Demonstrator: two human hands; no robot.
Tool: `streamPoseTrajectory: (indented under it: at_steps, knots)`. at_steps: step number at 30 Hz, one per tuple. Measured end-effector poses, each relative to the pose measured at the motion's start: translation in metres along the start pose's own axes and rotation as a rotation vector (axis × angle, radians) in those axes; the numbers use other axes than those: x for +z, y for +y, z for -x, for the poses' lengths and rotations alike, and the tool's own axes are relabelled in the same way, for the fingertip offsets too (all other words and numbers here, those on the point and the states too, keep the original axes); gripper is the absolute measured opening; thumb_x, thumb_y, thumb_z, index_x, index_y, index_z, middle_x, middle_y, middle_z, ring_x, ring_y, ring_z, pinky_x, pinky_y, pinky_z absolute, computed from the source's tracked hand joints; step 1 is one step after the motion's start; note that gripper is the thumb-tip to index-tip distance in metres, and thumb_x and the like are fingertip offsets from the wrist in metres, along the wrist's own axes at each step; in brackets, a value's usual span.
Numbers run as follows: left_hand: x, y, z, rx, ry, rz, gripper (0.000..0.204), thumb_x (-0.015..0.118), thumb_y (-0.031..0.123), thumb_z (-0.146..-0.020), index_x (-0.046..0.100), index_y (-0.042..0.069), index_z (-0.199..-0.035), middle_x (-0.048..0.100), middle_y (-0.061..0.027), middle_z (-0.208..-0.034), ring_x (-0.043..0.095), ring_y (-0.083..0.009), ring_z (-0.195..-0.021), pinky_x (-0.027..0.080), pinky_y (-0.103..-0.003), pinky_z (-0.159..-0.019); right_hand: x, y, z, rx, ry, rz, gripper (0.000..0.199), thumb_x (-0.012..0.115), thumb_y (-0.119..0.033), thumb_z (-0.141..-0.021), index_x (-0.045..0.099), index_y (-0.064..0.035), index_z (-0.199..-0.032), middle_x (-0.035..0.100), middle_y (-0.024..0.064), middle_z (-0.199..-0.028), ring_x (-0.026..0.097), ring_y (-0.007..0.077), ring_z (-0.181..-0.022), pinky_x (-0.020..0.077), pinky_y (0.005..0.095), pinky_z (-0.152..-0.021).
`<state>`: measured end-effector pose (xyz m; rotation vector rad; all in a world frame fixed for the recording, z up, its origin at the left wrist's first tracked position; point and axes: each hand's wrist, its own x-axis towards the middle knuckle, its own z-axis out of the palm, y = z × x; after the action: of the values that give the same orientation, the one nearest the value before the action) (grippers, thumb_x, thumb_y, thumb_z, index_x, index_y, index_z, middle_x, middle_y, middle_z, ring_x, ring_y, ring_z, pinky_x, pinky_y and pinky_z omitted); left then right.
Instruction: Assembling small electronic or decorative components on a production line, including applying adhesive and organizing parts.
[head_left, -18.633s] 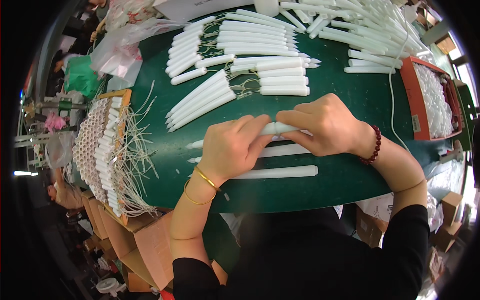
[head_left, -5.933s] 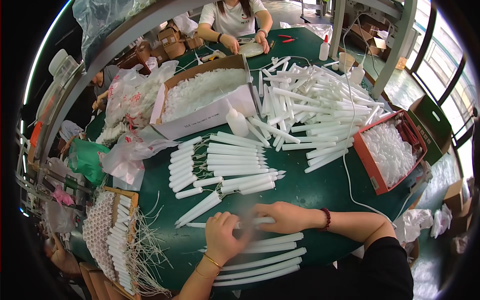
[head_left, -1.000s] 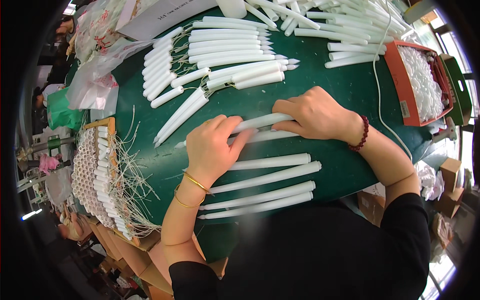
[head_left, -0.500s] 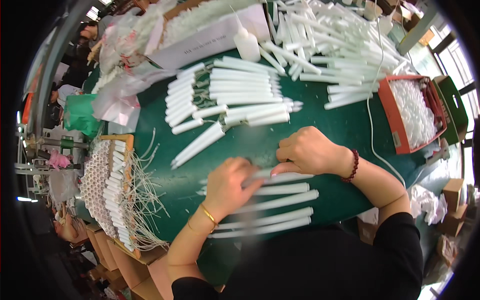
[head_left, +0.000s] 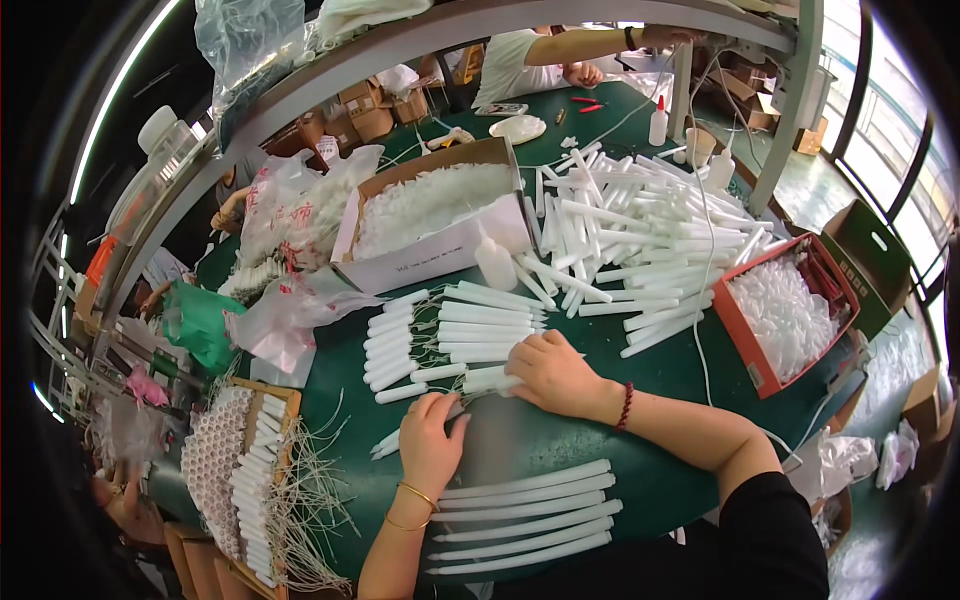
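Observation:
My left hand (head_left: 432, 440) closes around a slanting white taper candle (head_left: 388, 443), whose pointed end sticks out to the left. Beside it, my right hand (head_left: 558, 374) has its fingers bent over the end of a thick white candle stick (head_left: 484, 380). Thin wires run between the two hands. Just beyond lies a group of short white tubes (head_left: 388, 345) and longer candle sticks (head_left: 487, 330), joined by thin wires. Nearer to me, several slim white tapers (head_left: 530, 507) lie side by side, touched by neither hand.
A big pile of white candle sticks (head_left: 640, 225) spreads at the back right, by a red box (head_left: 762, 372) of clear plastic pieces. Farther back stand a white squeeze bottle (head_left: 494, 264) and an open carton (head_left: 440, 262). Wired tubes (head_left: 262, 470) sit at left. A person's arm (head_left: 590, 45) reaches across the back.
My view has tilted up, showing more of the far table. Both hands have left the row of tapers near me and moved away to the wired candles.

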<state>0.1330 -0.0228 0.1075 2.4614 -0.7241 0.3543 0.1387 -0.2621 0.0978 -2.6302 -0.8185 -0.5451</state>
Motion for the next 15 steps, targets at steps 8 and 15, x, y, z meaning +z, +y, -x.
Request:
streamPoseTrajectory:
  at_steps: [8, 15]
  knots:
    - [0.002, -0.016, -0.001, -0.053, -0.009, -0.125, 0.042, 0.076, 0.017, -0.072, 0.064, 0.006, -0.110, 0.057, -0.0080, -0.107, 0.053, -0.0266, -0.102, 0.039, -0.040, -0.086, 0.003, -0.022, 0.001, -0.001, 0.063, -0.146, 0.028, 0.065, -0.020, -0.082, 0.051, -0.0075, -0.103, 0.059, 0.0077, -0.090, 0.061, 0.0248, -0.083, 0.0447, 0.0374, -0.072]
    - [0.003, -0.025, -0.015, -0.043, -0.090, 0.058, 0.025, 0.074, 0.009, -0.071, 0.066, -0.001, -0.092, 0.060, -0.0134, -0.084, 0.060, -0.0322, -0.079, 0.048, -0.037, -0.072, 0.011, -0.014, 0.001, 0.065, -0.011, -0.028, 0.023, 0.064, -0.022, -0.080, 0.060, -0.0099, -0.099, 0.058, 0.0071, -0.085, 0.060, 0.0255, -0.080, 0.0449, 0.0401, -0.068]
